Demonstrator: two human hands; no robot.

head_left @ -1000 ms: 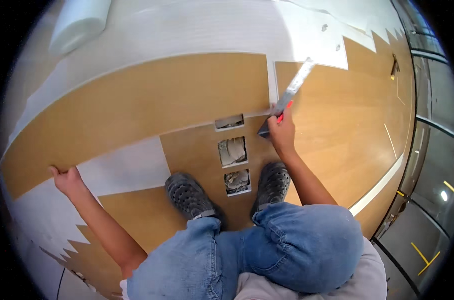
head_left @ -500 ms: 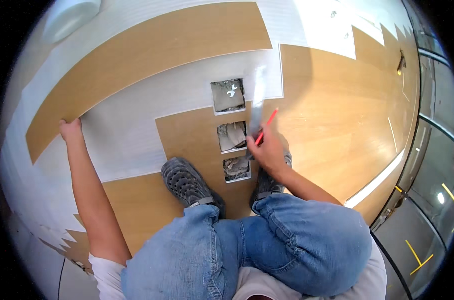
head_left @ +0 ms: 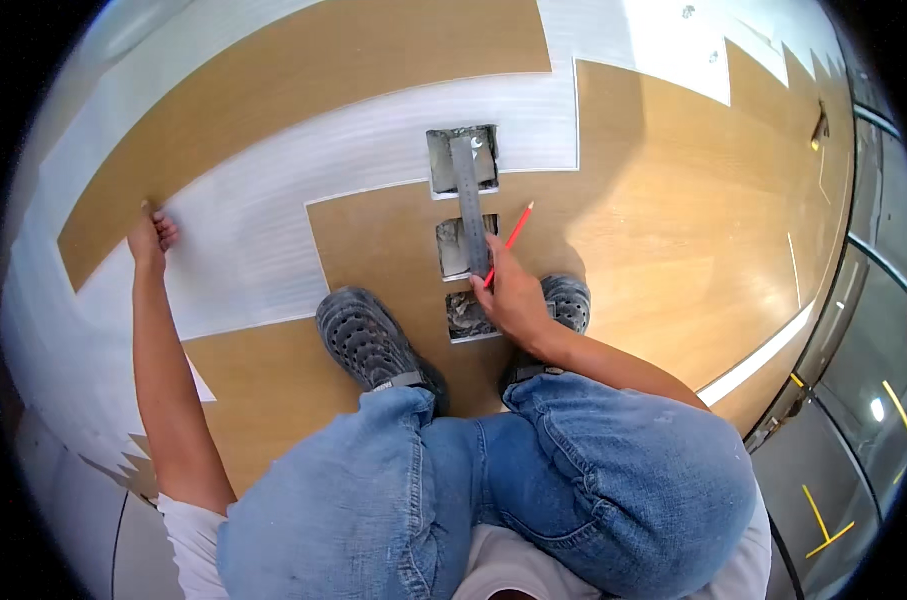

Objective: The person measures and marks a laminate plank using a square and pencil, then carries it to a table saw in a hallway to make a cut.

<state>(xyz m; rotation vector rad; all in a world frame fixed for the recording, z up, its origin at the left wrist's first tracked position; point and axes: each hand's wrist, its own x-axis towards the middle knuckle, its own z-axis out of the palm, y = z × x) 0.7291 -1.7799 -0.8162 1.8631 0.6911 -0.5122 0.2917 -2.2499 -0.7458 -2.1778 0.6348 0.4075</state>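
My left hand (head_left: 151, 236), fingers curled, is at the near edge of a long loose wood-look floor plank (head_left: 323, 70), a fingertip and thumb on that edge. In my right hand (head_left: 516, 298) are a steel ruler (head_left: 467, 195) and a red pencil (head_left: 514, 232). The ruler lies across two square cutouts in the floor, the far cutout (head_left: 441, 165) and the middle cutout (head_left: 450, 240). Beside my right hand is the near cutout (head_left: 463, 315), and rough grey material shows inside it. The pencil points away, angled to the right.
White underlay (head_left: 263, 235) shows between the plank and the laid wood-look flooring (head_left: 673, 210), which has a stepped edge. Dark clogs (head_left: 368, 335) are on my feet beside the cutouts. Dark glossy panels (head_left: 873, 320) with yellow tape stand at the right.
The ruler has swung down and left from a blurred upright pose beside the cutouts to lie over them. My left hand has turned, showing its curled fingers. The view has shifted slightly.
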